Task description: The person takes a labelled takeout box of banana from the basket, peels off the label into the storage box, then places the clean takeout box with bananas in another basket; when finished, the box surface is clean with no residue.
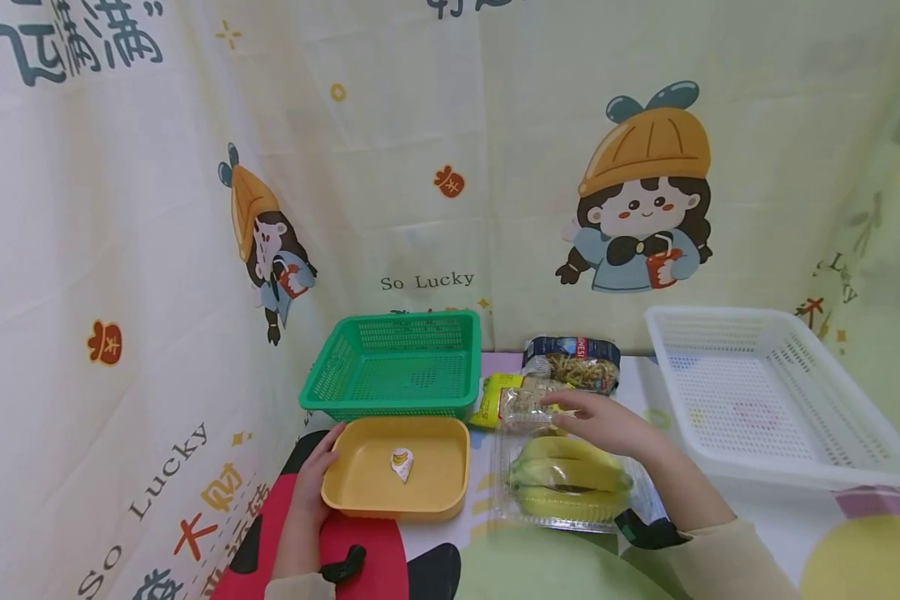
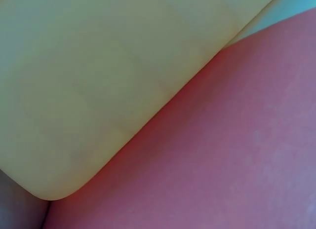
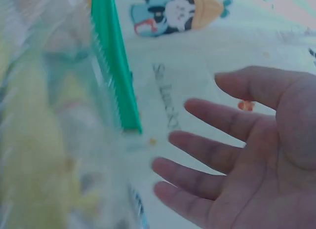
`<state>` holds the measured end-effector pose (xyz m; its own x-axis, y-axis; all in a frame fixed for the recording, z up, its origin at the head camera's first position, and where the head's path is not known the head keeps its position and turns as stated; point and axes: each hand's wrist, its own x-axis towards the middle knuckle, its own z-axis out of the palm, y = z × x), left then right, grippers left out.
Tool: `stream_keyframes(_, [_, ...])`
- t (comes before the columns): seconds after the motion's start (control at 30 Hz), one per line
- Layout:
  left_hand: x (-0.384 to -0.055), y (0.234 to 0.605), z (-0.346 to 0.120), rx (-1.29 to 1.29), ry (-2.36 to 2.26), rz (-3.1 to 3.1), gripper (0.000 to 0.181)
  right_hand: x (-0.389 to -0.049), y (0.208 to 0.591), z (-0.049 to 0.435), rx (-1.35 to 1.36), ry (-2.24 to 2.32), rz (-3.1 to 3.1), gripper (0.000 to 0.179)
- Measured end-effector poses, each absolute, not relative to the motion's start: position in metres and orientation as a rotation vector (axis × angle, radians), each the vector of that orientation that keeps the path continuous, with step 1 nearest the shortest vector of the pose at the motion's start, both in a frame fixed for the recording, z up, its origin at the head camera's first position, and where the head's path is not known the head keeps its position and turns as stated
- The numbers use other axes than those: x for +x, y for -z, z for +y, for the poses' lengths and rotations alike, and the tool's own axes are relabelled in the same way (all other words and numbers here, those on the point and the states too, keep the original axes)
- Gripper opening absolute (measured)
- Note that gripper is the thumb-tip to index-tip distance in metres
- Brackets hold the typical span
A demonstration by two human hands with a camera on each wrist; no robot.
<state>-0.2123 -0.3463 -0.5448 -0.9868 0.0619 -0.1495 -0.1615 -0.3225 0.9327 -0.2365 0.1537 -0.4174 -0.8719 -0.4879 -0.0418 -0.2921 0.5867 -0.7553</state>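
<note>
A shallow, rounded-rectangular yellow tray sits on the table, which is spread with a brightly patterned cover, and a small white sticker with a banana print lies on the tray's floor. The left hand touches the tray's left side, its fingers extended along the outer wall; the left wrist view shows the tray's corner close up. The right hand is held to the right of the tray, wide, with fingers spread and nothing in its grasp. Below it, just right of the tray, stands a clear plastic box with ridged edges, holding yellow-green bananas. A yellow packet with a clear window lies behind and to the right of the tray, and farther back on that side rests a dark-blue and clear bag of short, pale brown pieces. A green, perforated plastic basket is directly behind the tray, while a large white, perforated plastic basket stands well apart to the tray's right. Cream cloth with printed cartoon figures hangs beyond the tray and on its left.
</note>
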Motion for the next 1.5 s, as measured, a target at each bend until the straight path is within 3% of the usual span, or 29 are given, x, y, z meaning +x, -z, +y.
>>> stream_keyframes(0.37, [-0.207,0.544,-0.349,-0.217,-2.475,1.714,0.051,-0.208,0.443,0.209,-0.464,1.282,2.737,0.053])
stream_keyframes(0.73, [-0.207,0.537,-0.347,-0.256,-2.491,1.663,0.05,-0.206,0.485,0.229,-0.269,1.559,2.537,0.069])
stream_keyframes(1.5, [-0.206,0.532,-0.35,-0.288,-2.541,1.656,0.051,-0.208,0.527,0.237,-0.215,1.615,2.377,0.072])
